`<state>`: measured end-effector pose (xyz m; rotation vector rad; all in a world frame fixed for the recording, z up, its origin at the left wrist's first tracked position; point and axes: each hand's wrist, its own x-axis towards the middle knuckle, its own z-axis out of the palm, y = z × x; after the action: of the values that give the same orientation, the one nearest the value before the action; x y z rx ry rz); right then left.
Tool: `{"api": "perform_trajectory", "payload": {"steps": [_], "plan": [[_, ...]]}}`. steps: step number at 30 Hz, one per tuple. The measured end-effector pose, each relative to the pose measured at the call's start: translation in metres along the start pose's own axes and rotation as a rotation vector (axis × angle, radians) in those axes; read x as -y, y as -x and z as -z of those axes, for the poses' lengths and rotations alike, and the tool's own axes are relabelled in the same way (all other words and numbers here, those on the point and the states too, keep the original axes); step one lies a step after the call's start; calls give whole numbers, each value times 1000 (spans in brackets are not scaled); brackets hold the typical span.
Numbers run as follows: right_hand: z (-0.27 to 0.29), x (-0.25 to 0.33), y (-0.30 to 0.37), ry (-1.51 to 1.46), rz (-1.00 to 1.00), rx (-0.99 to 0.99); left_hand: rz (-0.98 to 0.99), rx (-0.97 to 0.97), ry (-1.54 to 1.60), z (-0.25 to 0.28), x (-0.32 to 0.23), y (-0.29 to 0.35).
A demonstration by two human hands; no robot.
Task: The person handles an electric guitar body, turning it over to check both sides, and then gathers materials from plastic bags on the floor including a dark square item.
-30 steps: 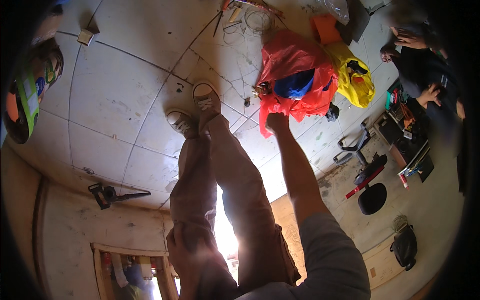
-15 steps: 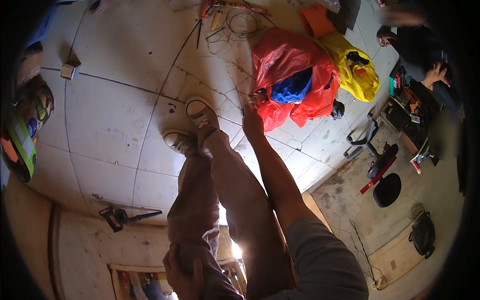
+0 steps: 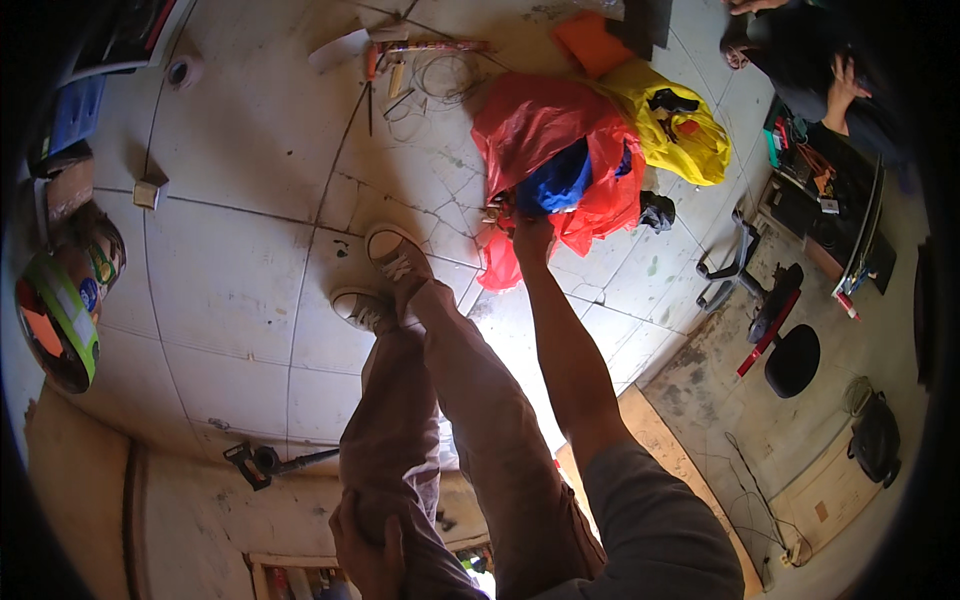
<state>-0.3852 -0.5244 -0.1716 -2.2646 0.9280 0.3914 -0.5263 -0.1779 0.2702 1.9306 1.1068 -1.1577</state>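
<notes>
A red plastic bag lies on the tiled floor, its mouth spread wide, with blue cloth-like material showing inside. My right hand reaches down to the bag's near edge, just below the blue material. Its fingers look curled, but what they grip is hidden. Small brownish items lie beside that hand at the bag's left side. My left hand rests on my left trouser leg, thumb and fingers apart, holding nothing. Touching the red bag on its right is a yellow plastic bag with dark contents.
A hammer-like tool and coiled wire lie beyond my shoes. A small black bundle sits right of the bags. Toppled chair parts and a blower-like tool lie farther off. Another person sits at upper right.
My right hand has moved rightward across the red bag's near edge, closer to the blue material. My left hand stays on my leg. The whole view has shifted slightly.
</notes>
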Motion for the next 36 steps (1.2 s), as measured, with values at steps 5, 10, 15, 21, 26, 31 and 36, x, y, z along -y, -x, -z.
{"api": "perform_trajectory", "payload": {"steps": [5, 10, 15, 21, 26, 31, 36], "plan": [[2, -7, -9, -142, -98, 77, -83, -41, -26, -4, 17, 1], [77, 7, 52, 35, -87, 42, -336, -46, -241, -7, 39, -17], [103, 18, 64, 154, 238, -2, -672, -171, -272, -33, 0, -119], [113, 54, 38, 424, 344, -278, -875, -154, -99, -141, -96, -312], [102, 37, 18, 273, 311, 40, -1057, -188, -271, -242, -180, -384], [80, 10, -6, 115, 369, -46, -1007, -87, -232, -290, -240, -406], [105, 14, -19, -52, 264, -109, -1050, -24, -126, -282, -222, -393]]}}
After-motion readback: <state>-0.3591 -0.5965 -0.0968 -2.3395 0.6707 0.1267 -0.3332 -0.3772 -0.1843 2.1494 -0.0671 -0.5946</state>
